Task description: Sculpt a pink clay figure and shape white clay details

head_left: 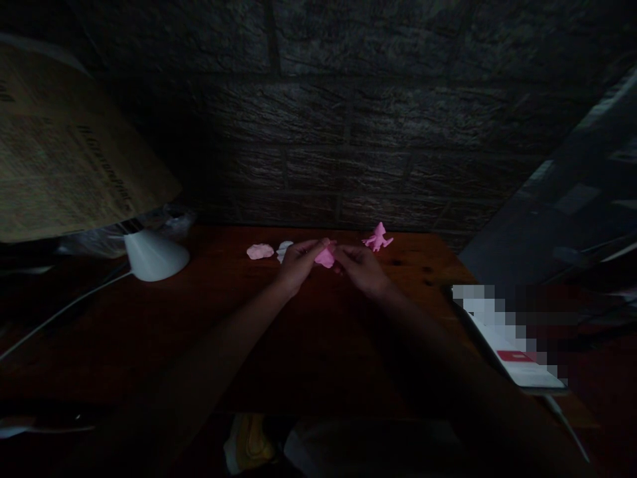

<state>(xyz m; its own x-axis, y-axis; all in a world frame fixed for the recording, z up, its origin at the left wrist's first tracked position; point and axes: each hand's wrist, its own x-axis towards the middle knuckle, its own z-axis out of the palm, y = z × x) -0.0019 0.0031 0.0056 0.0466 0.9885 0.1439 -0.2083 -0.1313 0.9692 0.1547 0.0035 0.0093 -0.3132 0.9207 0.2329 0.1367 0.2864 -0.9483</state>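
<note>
Both my hands meet over the middle of a dark wooden table (pixel 213 332). My left hand (pixel 297 262) and my right hand (pixel 359 267) pinch a small pink piece of paper (pixel 325 257) between their fingertips. A folded pink paper figure (pixel 377 239) stands on the table just behind my right hand. A flat pale pink piece (pixel 259 251) and a small white piece (pixel 284 249) lie to the left of my left hand.
A white lamp base (pixel 154 255) with a cord stands at the left. A cardboard sheet (pixel 64 153) leans above it. A white booklet with a red mark (pixel 517 355) lies at the right edge. A dark brick wall rises behind the table.
</note>
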